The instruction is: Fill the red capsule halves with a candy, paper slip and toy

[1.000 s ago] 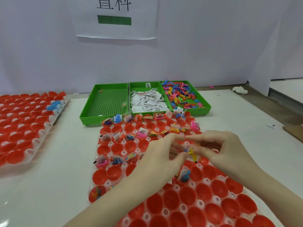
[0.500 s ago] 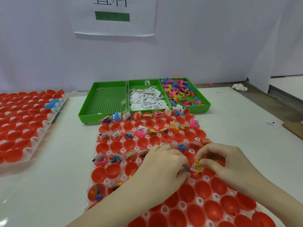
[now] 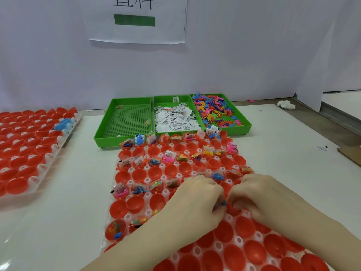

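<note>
A clear tray of red capsule halves [image 3: 135,205] lies in front of me; several far halves hold toys, slips and candy, while the near ones are empty. My left hand [image 3: 197,202] is curled over the tray's middle and pinches a small blue toy [image 3: 223,203] at its fingertips. Right beside it, my right hand [image 3: 257,198] curls its fingers down into a capsule half, and what it holds is hidden. The two hands almost touch.
Three green trays stand behind: a nearly empty one [image 3: 127,122], one with paper slips [image 3: 175,118], one with coloured toys [image 3: 214,110]. A second tray of red halves [image 3: 23,153] with a blue piece [image 3: 62,123] lies at the left. Cardboard [image 3: 349,155] sits at the right edge.
Both hands have dropped from above the tray onto a capsule half in the middle. The yellow packet pinched in my right hand is now hidden under its fingers.
</note>
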{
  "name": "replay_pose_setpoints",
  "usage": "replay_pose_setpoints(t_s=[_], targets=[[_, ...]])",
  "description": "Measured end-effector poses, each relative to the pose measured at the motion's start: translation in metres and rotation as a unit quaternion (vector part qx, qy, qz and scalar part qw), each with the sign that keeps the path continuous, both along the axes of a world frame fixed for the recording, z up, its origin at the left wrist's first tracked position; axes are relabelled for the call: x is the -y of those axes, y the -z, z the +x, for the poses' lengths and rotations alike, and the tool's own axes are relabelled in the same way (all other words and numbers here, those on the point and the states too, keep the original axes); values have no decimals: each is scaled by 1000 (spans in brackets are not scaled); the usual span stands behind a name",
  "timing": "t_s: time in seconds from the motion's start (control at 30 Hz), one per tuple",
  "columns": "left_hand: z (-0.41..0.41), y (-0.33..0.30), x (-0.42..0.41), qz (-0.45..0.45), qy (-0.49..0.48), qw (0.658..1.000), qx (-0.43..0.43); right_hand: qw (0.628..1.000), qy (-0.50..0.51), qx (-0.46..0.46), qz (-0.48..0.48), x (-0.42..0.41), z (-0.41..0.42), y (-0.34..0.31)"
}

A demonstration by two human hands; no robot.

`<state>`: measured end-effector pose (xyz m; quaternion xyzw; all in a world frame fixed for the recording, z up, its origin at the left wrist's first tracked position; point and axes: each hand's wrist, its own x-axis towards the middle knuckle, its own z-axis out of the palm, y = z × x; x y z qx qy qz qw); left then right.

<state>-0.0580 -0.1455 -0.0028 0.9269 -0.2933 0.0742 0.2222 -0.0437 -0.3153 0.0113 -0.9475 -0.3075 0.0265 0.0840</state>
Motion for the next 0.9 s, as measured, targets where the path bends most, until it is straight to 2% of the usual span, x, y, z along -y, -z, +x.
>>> replay_pose_setpoints(t_s=[0.03, 0.13, 0.3, 0.47, 0.6, 0.73, 0.9], targets=[[1, 0, 0, -1, -1, 1000, -2, 999, -29, 26, -21, -1, 0, -1], [2, -1, -1, 11, -11, 1000, 4, 998, -38, 42, 21, -3, -5, -2], [1, -1, -1, 22, -14, 999, 25, 998, 18, -7, 68, 2, 1, 2], [2, 1, 0, 16, -17, 999, 22, 996, 17, -36, 74, 1, 4, 0], [4, 2, 0, 6, -24, 1000, 11, 998, 24, -25, 52, 1, 3, 2], [0, 2, -2, 7, -29, 999, 18, 996, 10, -50, 79, 4, 7, -1], [-7, -8, -11, -82, -39, 996, -17, 988, 42, -98, 114, 10, 10, -3]])
